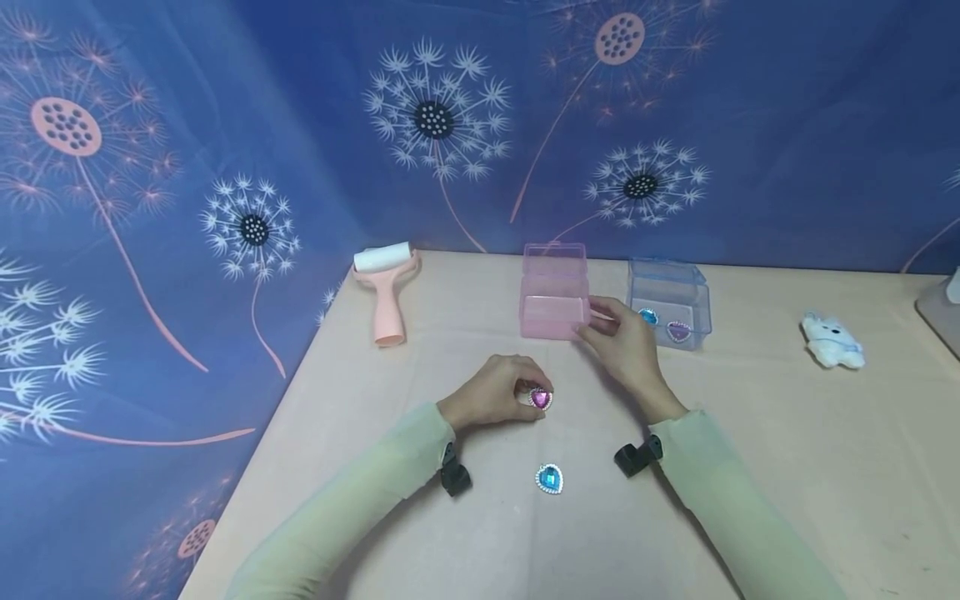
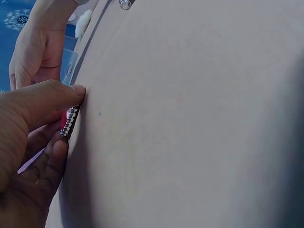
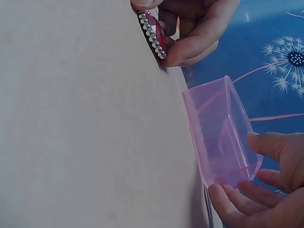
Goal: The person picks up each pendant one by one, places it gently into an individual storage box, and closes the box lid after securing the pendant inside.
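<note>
Between the thumb and fingers of my left hand (image 1: 491, 390) is a pink heart-shaped gem (image 1: 540, 399) with a beaded silver edge. In the left wrist view the gem (image 2: 70, 122) is seen edge-on, close over the table. My right hand (image 1: 624, 343) grips the right side of a clear pink plastic box (image 1: 551, 327), whose lid stands open at the back. The right wrist view shows thumb and fingers around one corner of that box (image 3: 209, 114). A blue heart-shaped gem (image 1: 550, 479) lies on the table in front of both hands.
Right of the pink box stands an open clear blue box (image 1: 706, 321) with a blue gem (image 1: 648, 317) and a purple-pink gem (image 1: 678, 332) inside. A pink-handled roller (image 1: 387, 312) lies at the back left. Farther right is a small white plush bear (image 1: 832, 342).
</note>
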`<state>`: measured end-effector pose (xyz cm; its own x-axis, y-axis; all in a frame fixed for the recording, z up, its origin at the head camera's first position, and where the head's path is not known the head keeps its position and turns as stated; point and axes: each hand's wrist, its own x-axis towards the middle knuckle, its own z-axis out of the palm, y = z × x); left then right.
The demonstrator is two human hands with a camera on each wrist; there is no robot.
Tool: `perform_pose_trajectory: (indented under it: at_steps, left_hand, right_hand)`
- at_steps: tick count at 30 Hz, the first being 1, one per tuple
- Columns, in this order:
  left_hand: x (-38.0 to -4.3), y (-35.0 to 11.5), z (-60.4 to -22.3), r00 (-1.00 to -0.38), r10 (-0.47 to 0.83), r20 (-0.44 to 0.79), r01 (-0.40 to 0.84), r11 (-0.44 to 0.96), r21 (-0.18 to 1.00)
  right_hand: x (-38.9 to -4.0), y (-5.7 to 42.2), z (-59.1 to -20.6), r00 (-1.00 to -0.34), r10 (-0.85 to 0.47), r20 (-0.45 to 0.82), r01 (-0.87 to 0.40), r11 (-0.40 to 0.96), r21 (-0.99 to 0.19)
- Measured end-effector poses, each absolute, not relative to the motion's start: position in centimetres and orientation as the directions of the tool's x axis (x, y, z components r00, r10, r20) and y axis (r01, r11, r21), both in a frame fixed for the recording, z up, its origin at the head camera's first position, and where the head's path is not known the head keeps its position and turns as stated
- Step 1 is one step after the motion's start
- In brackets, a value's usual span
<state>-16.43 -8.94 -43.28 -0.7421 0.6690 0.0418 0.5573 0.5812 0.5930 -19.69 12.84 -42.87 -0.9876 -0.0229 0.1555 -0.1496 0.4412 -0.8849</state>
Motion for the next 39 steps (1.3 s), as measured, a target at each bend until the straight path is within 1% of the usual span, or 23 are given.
perform_pose_trajectory:
  at_steps: [6,13,26,30,39]
  left_hand:
    - [-16.4,-9.0,-43.4,-0.735,0.676,0.058,0.573,0.572,0.587]
    - [-16.4,-8.9,-43.5,-0.738,0.673,0.047,0.565,0.578,0.589]
    - [-16.5,-8.9,-43.7,-0.729,0.68,0.072,0.578,0.556,0.598]
    - [-16.7,-8.9,-43.3,-0.727,0.683,0.074,0.583,0.556,0.593]
    - [-18.0,-9.0,-41.7,-0.743,0.656,0.131,0.59,0.55,0.591]
  right_hand:
    - [-19.8,12.8,-42.9,-0.989,-0.034,0.147,-0.147,0.446,-0.883]
    - [-19.9,12.7,-43.0,-0.984,-0.041,0.172,-0.17,0.484,-0.858]
    - [-20.1,13.0,-43.1,-0.983,-0.054,0.177,-0.181,0.469,-0.864]
    - [-20.2,13.1,-43.0,-0.982,-0.061,0.179,-0.187,0.456,-0.87]
    - [-20.2,13.4,-42.9,-0.986,-0.068,0.149,-0.164,0.439,-0.883]
